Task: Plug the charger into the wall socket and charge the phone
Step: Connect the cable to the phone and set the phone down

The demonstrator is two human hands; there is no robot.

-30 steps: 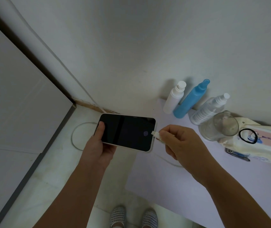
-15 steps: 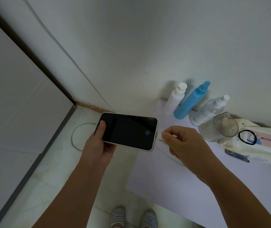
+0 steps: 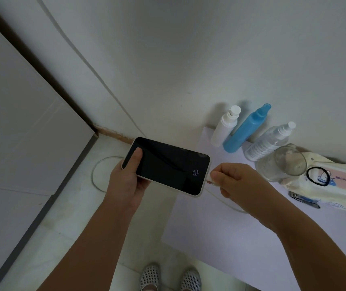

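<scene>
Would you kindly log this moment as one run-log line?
left hand: holds phone | right hand: pinches cable plug at phone's end | screen: dark, fingerprint icon

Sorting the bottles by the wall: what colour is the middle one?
Light blue bottle, cap included; the head view shows it clearly.

free: table front (image 3: pixel 241 238) | blocked: bottles (image 3: pixel 245 129), cup (image 3: pixel 283 164) at wall
</scene>
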